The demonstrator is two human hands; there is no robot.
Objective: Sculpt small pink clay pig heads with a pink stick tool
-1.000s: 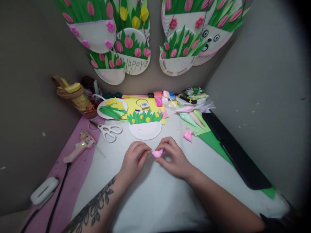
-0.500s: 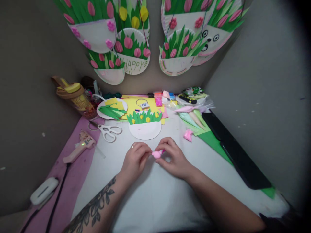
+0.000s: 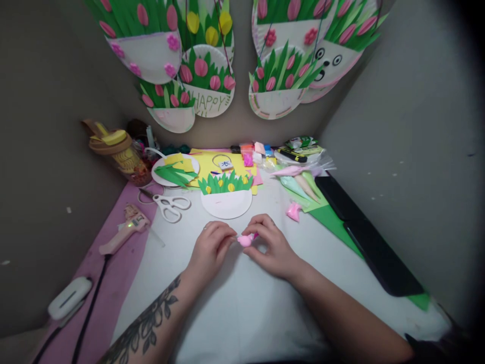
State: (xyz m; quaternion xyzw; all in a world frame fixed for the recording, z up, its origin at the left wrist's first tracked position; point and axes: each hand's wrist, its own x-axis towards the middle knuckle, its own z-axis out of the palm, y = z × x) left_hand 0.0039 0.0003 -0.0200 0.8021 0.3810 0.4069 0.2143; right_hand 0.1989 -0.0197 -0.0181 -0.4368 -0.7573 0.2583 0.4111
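small rounded pink clay-like lump (image 3: 245,241) near centre. right hand (image 3: 273,248) grips it; left hand (image 3: 211,248) pinched at its left edge, hold unclear. looks like shaping step; next move calls for light pressure. far hanging white paper plate (image 3: 210,103) reads "happy"; no brands legible.

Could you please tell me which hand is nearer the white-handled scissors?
The left hand, which is closer to the person than the white-handled scissors and to their right. The right hand is farther right, holding the pink piece.
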